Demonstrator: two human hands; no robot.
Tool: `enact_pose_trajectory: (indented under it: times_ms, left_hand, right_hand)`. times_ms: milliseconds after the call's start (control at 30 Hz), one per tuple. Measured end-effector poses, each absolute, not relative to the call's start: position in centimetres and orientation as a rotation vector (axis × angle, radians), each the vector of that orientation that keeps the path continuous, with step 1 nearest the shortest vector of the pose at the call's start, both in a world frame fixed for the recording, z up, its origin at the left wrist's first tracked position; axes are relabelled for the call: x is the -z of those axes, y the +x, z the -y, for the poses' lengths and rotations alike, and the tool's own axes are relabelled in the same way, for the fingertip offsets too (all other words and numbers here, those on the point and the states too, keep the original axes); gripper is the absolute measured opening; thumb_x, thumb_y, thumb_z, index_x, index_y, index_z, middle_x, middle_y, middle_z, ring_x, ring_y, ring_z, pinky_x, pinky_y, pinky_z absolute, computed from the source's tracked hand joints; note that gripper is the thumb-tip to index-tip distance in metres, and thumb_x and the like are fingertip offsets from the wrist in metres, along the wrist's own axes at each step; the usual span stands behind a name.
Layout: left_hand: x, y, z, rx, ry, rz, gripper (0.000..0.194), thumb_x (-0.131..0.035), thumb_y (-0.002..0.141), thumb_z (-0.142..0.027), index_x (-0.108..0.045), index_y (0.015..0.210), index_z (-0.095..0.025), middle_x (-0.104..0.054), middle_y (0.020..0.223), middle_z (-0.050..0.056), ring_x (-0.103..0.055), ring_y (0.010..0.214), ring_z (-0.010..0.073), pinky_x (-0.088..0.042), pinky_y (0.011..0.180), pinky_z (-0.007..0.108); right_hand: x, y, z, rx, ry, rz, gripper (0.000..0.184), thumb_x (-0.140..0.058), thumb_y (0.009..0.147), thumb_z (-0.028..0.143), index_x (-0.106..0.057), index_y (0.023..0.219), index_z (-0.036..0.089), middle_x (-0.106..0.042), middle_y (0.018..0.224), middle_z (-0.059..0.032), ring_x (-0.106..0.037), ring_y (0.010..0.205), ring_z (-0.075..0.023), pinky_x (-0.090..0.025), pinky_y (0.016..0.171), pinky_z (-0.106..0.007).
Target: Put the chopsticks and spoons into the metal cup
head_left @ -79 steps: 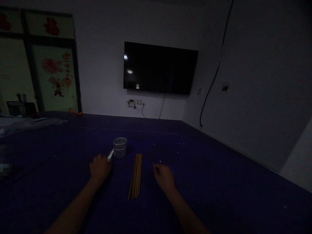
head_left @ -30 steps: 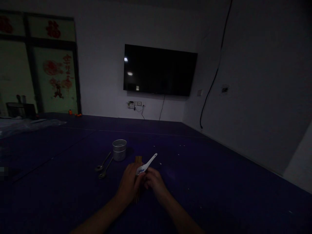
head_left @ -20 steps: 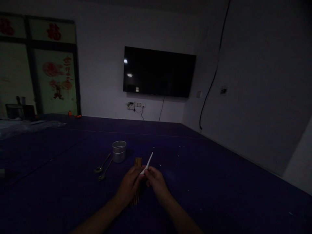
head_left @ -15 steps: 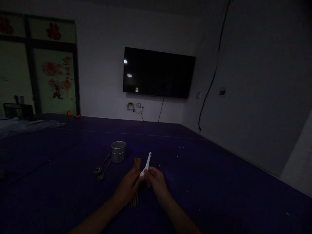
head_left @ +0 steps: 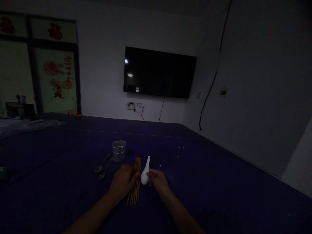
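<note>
A white soup spoon (head_left: 144,177) is held by its bowl in my right hand (head_left: 158,182), the handle pointing away from me. My left hand (head_left: 122,182) lies beside a bundle of wooden chopsticks (head_left: 135,193), its thumb stretched across them and apart from the fingers. The chopsticks lie side by side on the dark blue surface (head_left: 207,182), partly hidden by that hand. Beyond my left hand stands a grey metal cup (head_left: 119,152). Two metal spoons, one farther out (head_left: 99,169) and one nearer (head_left: 101,176), lie left of the cup.
Small white scraps (head_left: 160,165) are scattered on the surface. Clear plastic sheeting (head_left: 36,125) and orange items (head_left: 77,115) lie at the far left. A television (head_left: 159,73) hangs on the back wall, and a black cable (head_left: 211,86) runs down the right wall.
My left hand has moved left, away from the white spoon and onto the chopsticks. The spoon in my right hand has come slightly nearer, and its bowl shows more.
</note>
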State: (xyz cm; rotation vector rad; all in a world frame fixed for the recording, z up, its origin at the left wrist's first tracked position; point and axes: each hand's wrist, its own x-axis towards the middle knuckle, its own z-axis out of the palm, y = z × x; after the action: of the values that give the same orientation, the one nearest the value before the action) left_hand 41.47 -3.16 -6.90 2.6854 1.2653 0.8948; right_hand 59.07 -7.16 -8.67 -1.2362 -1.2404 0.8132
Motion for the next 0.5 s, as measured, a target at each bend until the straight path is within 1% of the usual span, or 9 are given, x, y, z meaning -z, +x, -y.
enact_pose_trajectory:
  times_ms: [67,133,267,333,367,433,500]
  left_hand:
    - [7.0,41.5,3.2,-0.819,2.669,-1.323,0.053,-0.031,0.092,-0.050,-0.058,0.118,-0.014,-0.067,0.107,0.014,-0.059,0.103,0.0270,-0.044,0.088,0.039]
    - [7.1,41.6,3.3,-0.745,2.662,-1.345,0.055,-0.031,0.091,-0.050,-0.057,0.121,-0.013,-0.067,0.107,0.016,-0.059,0.103,0.0281,-0.044,0.086,0.039]
    - [7.3,41.9,3.4,-0.666,2.654,-1.293,0.049,-0.032,0.091,-0.044,-0.057,0.122,-0.015,-0.069,0.103,0.013,-0.061,0.099,0.0249,-0.043,0.084,0.036]
    - [7.5,42.0,3.4,-0.657,2.646,-1.276,0.045,-0.033,0.091,-0.041,-0.058,0.120,-0.016,-0.069,0.102,0.012,-0.061,0.097,0.0231,-0.043,0.084,0.034]
    - [7.5,42.0,3.4,-0.655,2.643,-1.273,0.044,-0.033,0.091,-0.040,-0.059,0.118,-0.017,-0.069,0.102,0.011,-0.062,0.097,0.0228,-0.043,0.083,0.033]
    - [7.6,42.1,3.4,-0.662,2.639,-1.274,0.043,-0.034,0.091,-0.039,-0.059,0.117,-0.016,-0.069,0.102,0.012,-0.062,0.096,0.0232,-0.043,0.082,0.033]
    - [7.7,42.1,3.3,-0.667,2.639,-1.270,0.043,-0.034,0.091,-0.039,-0.059,0.117,-0.016,-0.069,0.101,0.012,-0.062,0.094,0.0236,-0.043,0.080,0.033]
  right_hand:
    - [9.1,59.3,6.9,-0.834,-1.272,1.241,0.045,-0.061,0.068,0.059,-0.069,0.069,0.014,-0.049,0.046,0.0036,-0.040,0.040,-0.0076,-0.029,0.041,-0.021]
    - [9.5,59.5,6.7,-0.847,-1.296,1.236,0.045,-0.061,0.067,0.059,-0.068,0.068,0.014,-0.049,0.045,0.0036,-0.038,0.039,-0.0074,-0.027,0.040,-0.020]
    - [10.1,60.0,6.3,-0.878,-1.317,1.259,0.044,-0.060,0.066,0.057,-0.069,0.071,0.014,-0.047,0.043,0.0047,-0.036,0.037,-0.0075,-0.024,0.039,-0.021]
    - [10.2,60.0,6.2,-0.873,-1.331,1.290,0.037,-0.063,0.066,0.050,-0.069,0.072,0.014,-0.049,0.045,0.0047,-0.038,0.038,-0.0080,-0.027,0.041,-0.021]
    - [10.3,59.9,6.1,-0.860,-1.332,1.309,0.033,-0.064,0.065,0.045,-0.069,0.073,0.014,-0.052,0.048,0.0039,-0.041,0.041,-0.0086,-0.029,0.043,-0.021]
    - [10.4,59.7,6.1,-0.826,-1.311,1.355,0.025,-0.065,0.065,0.035,-0.068,0.077,0.015,-0.062,0.060,0.0011,-0.051,0.050,-0.0112,-0.036,0.049,-0.022]
    - [10.4,59.6,6.1,-0.773,-1.313,1.397,0.022,-0.064,0.065,0.028,-0.068,0.083,0.015,-0.067,0.071,-0.0006,-0.057,0.060,-0.0137,-0.039,0.055,-0.023]
